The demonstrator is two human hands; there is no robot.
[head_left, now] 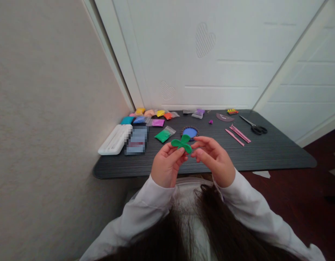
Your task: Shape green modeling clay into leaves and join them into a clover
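Note:
A green clay clover [182, 143] with rounded leaves is held up over the table's near edge. My left hand [167, 163] pinches it from below, thumb on its lower side. Close by on the right is my right hand [214, 159], its fingers curved and apart, fingertips near the clover's right leaf; I cannot tell if they touch it. Just behind the clover lies a round blue disc [190, 133] with a dark braided rim, partly hidden. A bag of green clay [163, 135] rests to the left of it.
Several bags of coloured clay, one magenta [158, 123], lie along the back left of the dark table [210, 161]. A white case [115, 139] is at the left end. Pink tools [240, 134], scissors [254, 125] and a clear half-disc [225, 117] lie to the right.

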